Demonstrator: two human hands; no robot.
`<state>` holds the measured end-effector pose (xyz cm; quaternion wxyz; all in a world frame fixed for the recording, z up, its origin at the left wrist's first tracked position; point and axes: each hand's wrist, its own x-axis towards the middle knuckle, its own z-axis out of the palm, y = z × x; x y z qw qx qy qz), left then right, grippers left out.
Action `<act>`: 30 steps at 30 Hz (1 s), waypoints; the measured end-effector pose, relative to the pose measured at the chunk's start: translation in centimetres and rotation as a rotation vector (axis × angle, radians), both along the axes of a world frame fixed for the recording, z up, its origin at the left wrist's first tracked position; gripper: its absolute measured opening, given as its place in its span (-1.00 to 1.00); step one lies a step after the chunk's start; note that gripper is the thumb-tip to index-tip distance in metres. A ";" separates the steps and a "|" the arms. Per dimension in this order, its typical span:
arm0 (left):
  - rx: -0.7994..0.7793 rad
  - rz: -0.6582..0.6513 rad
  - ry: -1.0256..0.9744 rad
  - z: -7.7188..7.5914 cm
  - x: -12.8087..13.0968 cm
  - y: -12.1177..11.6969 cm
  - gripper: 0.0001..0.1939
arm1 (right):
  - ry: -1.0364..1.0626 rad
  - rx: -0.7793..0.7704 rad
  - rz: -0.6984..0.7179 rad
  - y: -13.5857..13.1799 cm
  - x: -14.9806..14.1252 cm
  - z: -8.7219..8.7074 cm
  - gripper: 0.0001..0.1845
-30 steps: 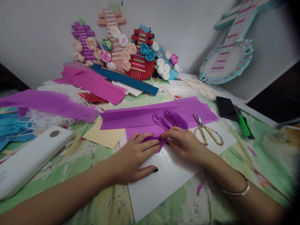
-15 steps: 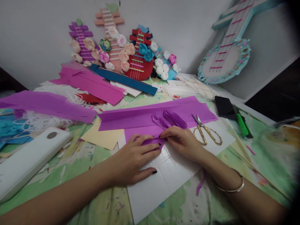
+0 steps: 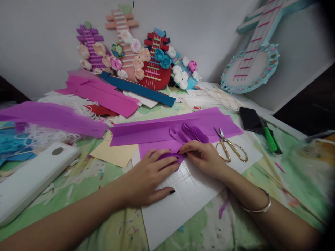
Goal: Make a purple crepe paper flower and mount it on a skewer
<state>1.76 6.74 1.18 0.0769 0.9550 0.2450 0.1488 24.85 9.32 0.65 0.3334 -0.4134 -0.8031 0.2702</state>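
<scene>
Purple paper [image 3: 149, 146] is located directly under/at the grip, on white board [image 3: 172, 212]; its near edge is partly hidden by fingers. Paper edge is pinched btwn thumb + fingertips of R hand [image 3: 205, 158]; exact finger contact is partly hidden. L hand [image 3: 157, 174] is laid palm-down just L of the pinch, fingers extended over the paper, thumb spread wide toward the near side; nothing is pinched by it. Bracelet [image 3: 261, 209] is worn on R wrist.

Just beyond the grip: folded purple pcs [image 3: 195, 132] are set on long purple strip [image 3: 136, 132], which is stretched crosswise. Near R of grip: scissors [image 3: 230, 145] w/ gold handles are laid w/ blades slightly parted, tips pointed away, partly on the strip. L of grip: beige paper [image 3: 115, 153] is seen, partly covered by strip.

Farther L: white device [image 3: 39, 181], purple sheet [image 3: 57, 116] laid over white string [image 3: 52, 134]. Far R: black flat item [image 3: 250, 118] w/ green cutter [image 3: 269, 137] beside/against it.

Well beyond grip: magenta paper [image 3: 102, 92] + blue strip [image 3: 138, 89] are piled; decorated instrument models [image 3: 157, 75] w/ paper flowers are leaned at wall [image 3: 199, 28]. Larger lt-blue model [image 3: 251, 69] is stood far R. All over paint-stained green table cover [image 3: 86, 212].
</scene>
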 end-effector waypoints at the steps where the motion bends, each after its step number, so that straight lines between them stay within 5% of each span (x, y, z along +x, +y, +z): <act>1: -0.003 0.001 0.000 0.0 0.0 0.0 -0.44 | 0.011 -0.009 -0.004 0.0 0.0 0.0 -0.71; 30: -0.126 0.040 0.051 0.2 0.7 -0.2 -0.33 | 0.159 -0.236 -0.029 0.8 -0.5 -0.4 -0.67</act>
